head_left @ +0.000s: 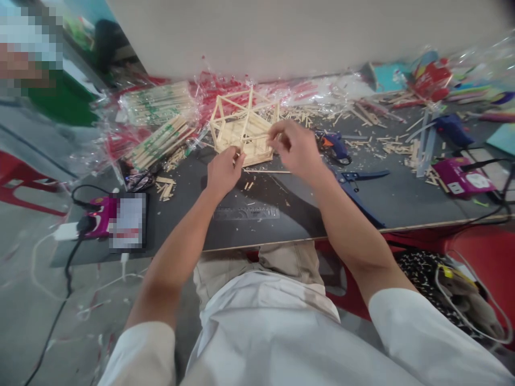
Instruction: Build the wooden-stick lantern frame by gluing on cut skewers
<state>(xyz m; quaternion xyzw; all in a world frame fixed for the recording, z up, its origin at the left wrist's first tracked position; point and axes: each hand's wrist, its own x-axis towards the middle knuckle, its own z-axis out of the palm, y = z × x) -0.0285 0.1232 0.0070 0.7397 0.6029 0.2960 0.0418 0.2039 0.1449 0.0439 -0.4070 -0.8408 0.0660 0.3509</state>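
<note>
A small house-like frame (245,131) of pale wooden sticks stands on the dark table, with a slatted floor and thin uprights. At its front left corner, my left hand (226,170) is closed, thumb and fingertips pinching the frame's front edge. My right hand (296,149) reaches to the frame's right side, its thumb and forefinger pinched together on what looks like a thin wooden stick (256,140). Whether that stick is fixed to the frame I cannot tell. A single long stick (267,171) lies on the table just in front of the frame.
Packs of sticks (161,142) lie at the left. A blue glue gun (338,147) and a blue-handled cutter (358,185) lie right of the frame. A clear ruler (247,213) lies near the table edge. A phone (129,221) and purple power strip (98,217) are front left.
</note>
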